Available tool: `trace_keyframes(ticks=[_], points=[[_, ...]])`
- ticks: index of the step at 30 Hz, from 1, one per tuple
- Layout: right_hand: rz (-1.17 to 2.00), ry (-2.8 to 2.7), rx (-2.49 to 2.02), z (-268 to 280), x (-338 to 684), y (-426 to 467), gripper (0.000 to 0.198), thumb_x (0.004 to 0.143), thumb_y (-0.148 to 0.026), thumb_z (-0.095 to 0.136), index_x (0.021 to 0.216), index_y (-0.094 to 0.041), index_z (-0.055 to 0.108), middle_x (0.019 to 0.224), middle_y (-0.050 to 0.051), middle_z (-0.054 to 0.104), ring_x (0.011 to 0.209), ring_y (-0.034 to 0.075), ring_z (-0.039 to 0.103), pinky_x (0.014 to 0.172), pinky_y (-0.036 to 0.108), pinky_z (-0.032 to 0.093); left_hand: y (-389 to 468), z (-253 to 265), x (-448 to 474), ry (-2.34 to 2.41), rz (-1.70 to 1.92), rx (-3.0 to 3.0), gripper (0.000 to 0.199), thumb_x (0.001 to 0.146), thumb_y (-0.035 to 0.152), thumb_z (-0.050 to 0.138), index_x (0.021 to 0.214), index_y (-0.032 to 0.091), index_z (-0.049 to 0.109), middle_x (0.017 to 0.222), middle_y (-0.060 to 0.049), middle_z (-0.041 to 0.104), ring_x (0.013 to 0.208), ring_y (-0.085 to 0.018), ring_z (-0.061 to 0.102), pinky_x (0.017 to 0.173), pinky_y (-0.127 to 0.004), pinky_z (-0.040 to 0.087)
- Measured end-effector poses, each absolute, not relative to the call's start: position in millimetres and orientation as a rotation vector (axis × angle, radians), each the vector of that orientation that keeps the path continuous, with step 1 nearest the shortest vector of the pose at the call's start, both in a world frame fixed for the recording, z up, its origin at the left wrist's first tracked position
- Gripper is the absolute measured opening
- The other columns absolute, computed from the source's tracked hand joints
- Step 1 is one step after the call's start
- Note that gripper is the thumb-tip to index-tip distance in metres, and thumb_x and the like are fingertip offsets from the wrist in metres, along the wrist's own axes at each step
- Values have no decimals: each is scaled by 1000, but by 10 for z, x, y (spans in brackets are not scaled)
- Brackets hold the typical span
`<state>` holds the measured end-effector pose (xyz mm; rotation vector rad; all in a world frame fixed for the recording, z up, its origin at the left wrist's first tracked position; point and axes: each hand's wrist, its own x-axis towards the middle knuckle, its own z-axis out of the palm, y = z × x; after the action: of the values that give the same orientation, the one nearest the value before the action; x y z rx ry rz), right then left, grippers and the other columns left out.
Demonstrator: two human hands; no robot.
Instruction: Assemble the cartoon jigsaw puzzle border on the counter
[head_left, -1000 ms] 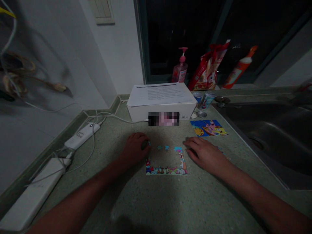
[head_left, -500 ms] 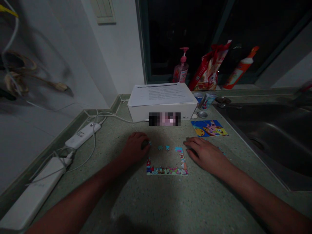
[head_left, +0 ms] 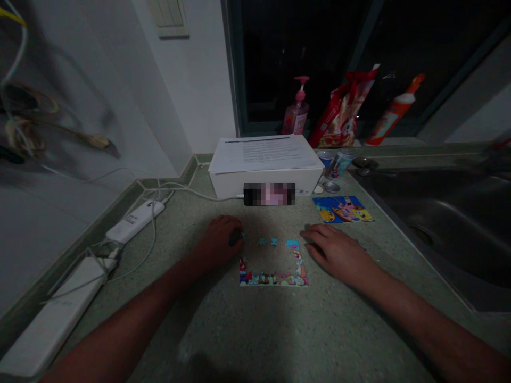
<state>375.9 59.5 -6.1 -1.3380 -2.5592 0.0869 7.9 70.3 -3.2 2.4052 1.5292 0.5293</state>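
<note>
On the green speckled counter lies a partly joined jigsaw puzzle border (head_left: 273,280), with its bottom and right edges linked and a short strip on the left. Two loose light-blue puzzle pieces (head_left: 273,242) sit apart along its top side. At the upper left corner, my left hand (head_left: 221,238) has thumb and forefinger curled around a small light-blue puzzle piece (head_left: 245,235), mostly hidden by the fingers. My right hand (head_left: 337,250) rests palm down to the right of the border, fingers stretched out, holding nothing visible. A bit of blue shows behind its wrist.
A colourful cartoon picture card (head_left: 343,209) lies beyond my right hand, beside the steel sink (head_left: 439,229). At the back stands a white box (head_left: 265,178) with a blurred-out phone-like object (head_left: 269,194) before it. White power strips (head_left: 59,314) and cables run along the left.
Very little differs. My left hand has shifted slightly leftward, and less of the piece at its fingertips shows. My right hand stays in place.
</note>
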Motion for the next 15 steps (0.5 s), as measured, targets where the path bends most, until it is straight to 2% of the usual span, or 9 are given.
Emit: trace_keyframes(ticks=[6,11,15], points=[[83,-2568,-1338,-41,3756,590,31,107,-20,57,129,-19,78,132,16,77,120,32,75,105,52,63,728,-31,36,1571,557,2267,17,85,19,74,101,24,74,112,-8,80,110,-30,73,105,-49,57],[93,-2552,-1318,-47,3757,590,31,107,-20,55,129,-20,77,130,16,77,118,33,75,104,54,63,715,1,34,1595,542,2156,6,87,27,73,93,27,76,100,-6,81,97,-29,75,95,-47,60],[85,-2552,-1312,-53,3760,588,32,107,-20,54,128,-19,78,129,17,77,118,33,75,103,54,63,693,30,40,1550,556,2066,8,89,30,72,92,26,77,98,-6,83,92,-27,76,91,-44,61]])
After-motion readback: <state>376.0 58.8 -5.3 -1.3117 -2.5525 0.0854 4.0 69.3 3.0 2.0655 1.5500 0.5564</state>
